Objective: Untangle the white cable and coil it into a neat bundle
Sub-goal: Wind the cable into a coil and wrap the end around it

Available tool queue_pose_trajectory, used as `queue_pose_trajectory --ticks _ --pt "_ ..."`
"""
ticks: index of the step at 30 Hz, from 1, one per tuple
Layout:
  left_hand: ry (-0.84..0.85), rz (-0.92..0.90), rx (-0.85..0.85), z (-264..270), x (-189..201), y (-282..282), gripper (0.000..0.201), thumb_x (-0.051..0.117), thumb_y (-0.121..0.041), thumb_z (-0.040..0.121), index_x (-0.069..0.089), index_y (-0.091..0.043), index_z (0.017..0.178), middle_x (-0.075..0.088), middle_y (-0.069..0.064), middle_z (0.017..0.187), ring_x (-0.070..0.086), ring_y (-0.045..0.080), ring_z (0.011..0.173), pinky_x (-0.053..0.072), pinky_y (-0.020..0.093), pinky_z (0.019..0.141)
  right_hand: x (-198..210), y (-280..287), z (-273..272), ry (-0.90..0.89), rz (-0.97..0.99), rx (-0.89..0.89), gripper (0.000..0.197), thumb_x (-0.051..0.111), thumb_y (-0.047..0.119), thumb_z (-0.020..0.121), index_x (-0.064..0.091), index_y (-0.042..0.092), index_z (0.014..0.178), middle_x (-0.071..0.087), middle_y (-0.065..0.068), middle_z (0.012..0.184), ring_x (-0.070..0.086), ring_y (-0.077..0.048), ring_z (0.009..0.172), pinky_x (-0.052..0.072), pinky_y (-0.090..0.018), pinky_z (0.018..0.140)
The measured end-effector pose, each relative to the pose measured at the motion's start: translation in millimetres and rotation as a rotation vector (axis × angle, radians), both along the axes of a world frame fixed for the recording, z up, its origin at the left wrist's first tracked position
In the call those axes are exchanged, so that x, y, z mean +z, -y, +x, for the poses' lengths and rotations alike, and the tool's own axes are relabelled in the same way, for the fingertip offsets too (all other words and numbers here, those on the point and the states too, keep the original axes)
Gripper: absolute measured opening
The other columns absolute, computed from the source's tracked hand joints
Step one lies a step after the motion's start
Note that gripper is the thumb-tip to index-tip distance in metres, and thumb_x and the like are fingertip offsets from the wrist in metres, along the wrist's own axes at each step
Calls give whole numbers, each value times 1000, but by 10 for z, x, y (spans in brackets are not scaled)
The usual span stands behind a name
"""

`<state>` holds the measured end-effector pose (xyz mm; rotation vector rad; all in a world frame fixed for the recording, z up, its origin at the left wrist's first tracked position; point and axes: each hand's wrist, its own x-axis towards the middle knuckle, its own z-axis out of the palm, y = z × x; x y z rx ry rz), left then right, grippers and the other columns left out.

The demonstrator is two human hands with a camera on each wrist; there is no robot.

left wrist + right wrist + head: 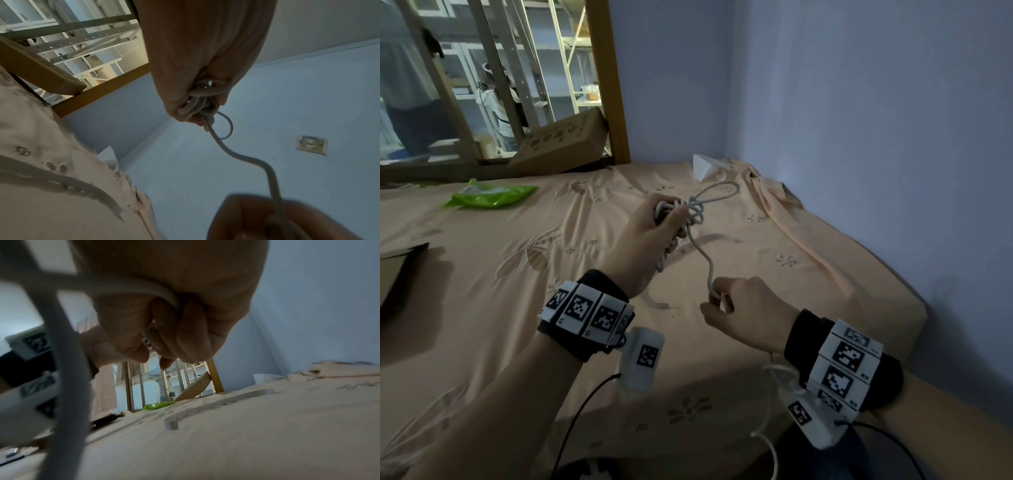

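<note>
The white cable (702, 256) hangs in the air above the bed between both hands. My left hand (654, 233) grips a bunch of its coils and a tangled knot (693, 210), from which one loop (717, 192) sticks out toward the wall. In the left wrist view the coils (198, 104) fill that fist and a single strand (246, 160) runs down to the right hand. My right hand (736, 306) pinches that strand lower down, fingers curled round it. In the right wrist view the cable (131, 284) passes through the curled fingers, and its tail (768, 442) trails off the bed's front edge.
A peach embroidered bedsheet (524, 281) covers the bed. A green packet (489, 197) lies at the back left, a cardboard box (561, 145) leans by the wooden bedpost (607, 82), and white paper (705, 166) sits in the corner. Blue walls (859, 137) close in on the right.
</note>
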<state>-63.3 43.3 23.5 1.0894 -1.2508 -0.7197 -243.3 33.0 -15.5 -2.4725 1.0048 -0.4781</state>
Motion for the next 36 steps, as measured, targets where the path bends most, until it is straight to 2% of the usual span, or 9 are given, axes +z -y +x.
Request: queue_pose_trajectory --ticks 4,7,14,18,21,26,30,34,36 --pt "61 -9 -10 0 12 7 15 52 -22 99 54 -8 101 58 5 77 45 10 59 37 26 53 -84 -58 25 -97 8 81 43 35 46 98 41 16 67 49 -6 61 48 -27 56 40 -40 57" --pt "134 -1 24 -8 -17 -7 14 52 -23 99 55 -9 101 57 7 78 44 13 58 37 31 53 -18 -109 41 -139 -52 127 51 28 56 96 43 13 72 51 -8 62 49 -29 55 45 -47 60" --pt "315 18 105 48 -70 -19 15 51 -22 99 55 -9 105 59 5 76 43 25 57 43 47 49 139 -69 -45 55 -335 219 43 46 47 93 53 14 68 56 -1 58 53 -16 55 45 -38 58" --pt "325 -2 124 65 -53 1 15 52 -21 98 56 -8 104 60 2 76 49 11 57 42 35 55 143 -101 -60 134 -314 209 49 39 52 92 47 12 65 49 -1 54 48 -15 51 41 -35 54" --pt "318 -22 137 98 -33 18 14 53 -20 98 56 -7 103 60 3 77 50 5 58 40 27 59 148 -123 -82 222 -327 187 41 36 46 95 33 21 62 37 5 50 37 -9 46 28 -27 50" --pt "251 -10 124 151 35 10 12 51 -18 99 54 -6 101 58 6 75 46 7 53 38 26 52 78 -92 -86 275 -297 141 25 37 22 98 57 8 93 56 3 74 49 -2 59 37 -21 60" --pt "232 -12 107 134 54 -37 13 51 -18 99 54 -6 102 57 4 74 47 3 51 37 19 47 42 -37 -81 240 -122 50 18 38 9 97 53 9 108 61 2 91 60 -10 75 46 -23 70" --pt "359 -17 140 113 22 -86 10 54 -19 97 56 -9 98 58 1 72 49 9 56 43 32 54 28 -11 -99 264 -258 47 16 39 7 88 54 10 93 52 3 85 47 -8 75 33 -14 71" --pt "490 18 141 88 -15 -100 10 55 -19 96 58 -11 99 60 2 75 54 18 66 48 40 65 95 -56 -96 284 -366 112 16 40 7 87 55 8 89 47 5 85 40 -4 74 29 -9 70"
